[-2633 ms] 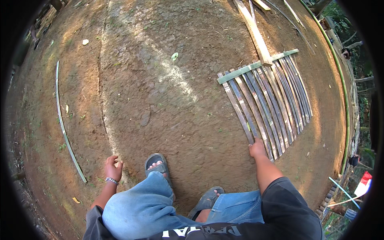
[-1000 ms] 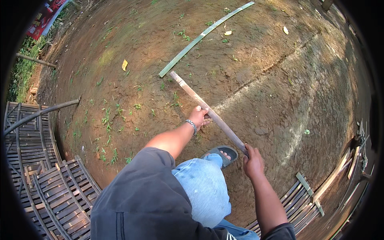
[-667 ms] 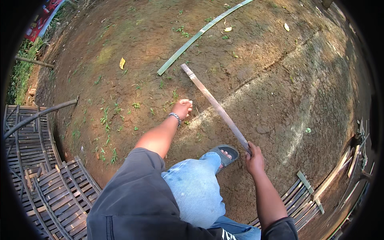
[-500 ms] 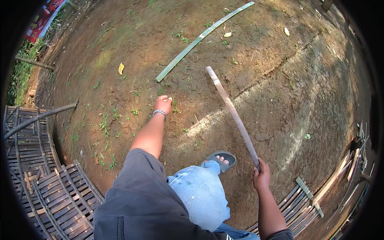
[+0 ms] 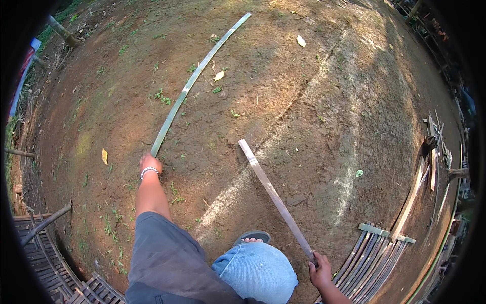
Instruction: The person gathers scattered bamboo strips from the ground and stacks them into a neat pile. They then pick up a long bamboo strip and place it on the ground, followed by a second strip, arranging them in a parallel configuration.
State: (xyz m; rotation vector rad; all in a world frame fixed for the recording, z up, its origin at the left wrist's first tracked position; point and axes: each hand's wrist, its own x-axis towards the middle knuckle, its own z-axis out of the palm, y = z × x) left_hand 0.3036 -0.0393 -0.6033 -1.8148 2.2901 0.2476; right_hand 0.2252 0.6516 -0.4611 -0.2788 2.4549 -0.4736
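A long green bamboo strip (image 5: 186,88) stretches away over the bare earth, its near end meeting my left hand (image 5: 150,163). The fingers of that hand are closed round this end, partly hidden by the back of the hand. A bracelet circles the wrist. My right hand (image 5: 320,270), low and to the right, grips the near end of a brownish bamboo strip (image 5: 276,198). That strip slants up and to the left, its far end pointing at the middle of the ground.
At lower right, several narrow bamboo slats (image 5: 368,261) lie side by side beneath a green crosspiece (image 5: 377,231). Woven bamboo panels (image 5: 48,263) and a wooden pole (image 5: 48,223) are at lower left. My sandalled foot (image 5: 253,237) stands ahead of my bent knee. Yellow leaves (image 5: 105,156) dot the soil.
My left hand has reached the green strip's near end and closed on it. The view has shifted, so the ground sits lower and further left. My right hand still holds the brownish strip.
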